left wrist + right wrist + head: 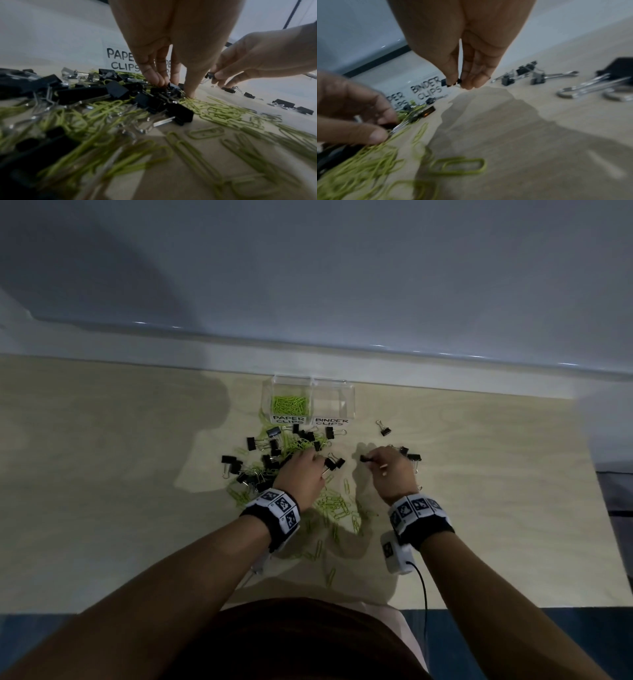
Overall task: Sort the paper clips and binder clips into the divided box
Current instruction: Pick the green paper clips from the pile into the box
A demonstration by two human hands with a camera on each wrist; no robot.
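A clear divided box [349,400] stands at the back of the table; its "PAPER CLIPS" side holds green paper clips [289,402], and I see nothing in the "BINDER CLIPS" side. In front lies a mixed heap of black binder clips [270,455] and green paper clips [334,505]. My left hand [313,457] reaches into the heap and pinches a black binder clip [173,85] between fingers and thumb. My right hand [372,460], just right of the heap, pinches a small black binder clip [444,82] a little above the table.
More binder clips [409,455] lie by my right hand, and one [384,429] sits alone further back right. Loose paper clips [330,575] trail toward me. A pale wall ledge [445,374] runs behind the box. The wooden table [496,508] is bare at the right.
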